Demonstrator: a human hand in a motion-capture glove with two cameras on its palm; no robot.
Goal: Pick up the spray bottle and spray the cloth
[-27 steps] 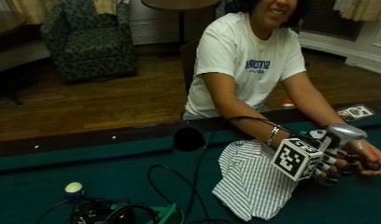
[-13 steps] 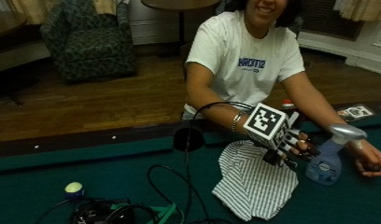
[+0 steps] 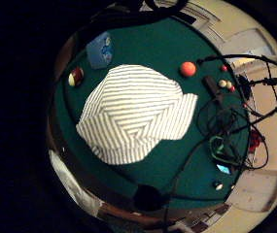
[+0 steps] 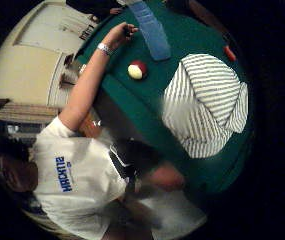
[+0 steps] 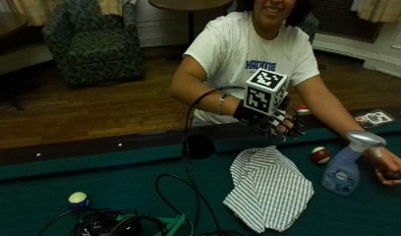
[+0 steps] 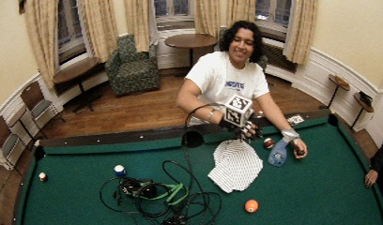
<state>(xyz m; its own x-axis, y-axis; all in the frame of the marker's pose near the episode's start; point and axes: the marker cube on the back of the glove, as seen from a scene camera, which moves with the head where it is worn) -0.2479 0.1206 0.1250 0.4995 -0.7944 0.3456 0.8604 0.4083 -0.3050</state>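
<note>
The gloved right hand [image 5: 269, 115] was down at the bottle a second ago; half a second ago it was already lifting off, and now it hangs in the air over the near-person edge of the bench [image 5: 122, 182], above the top end of the cloth [image 5: 269, 189]. The spray bottle [image 5: 348, 164] has been left behind: it stands upright on the felt just beside the cloth's far side, near the person's bare left hand [image 5: 390, 169], with a striped ball [image 5: 320, 155] between it and the rail. I judge this to mean that the pick-up is not in hand at this moment; the bottle must be reached again before any spraying of the cloth can follow.

The forearm comes in from the rail, wrist raised, palm turned down toward the cloth, which fills both palm views and lies flat and partly folded on the green felt. The grip is empty: the fingers [image 5: 289, 129] hang loosely bent and somewhat spread, touching nothing. A cable trails from the wrist down to a tangle at the bench's opposite edge.
</note>
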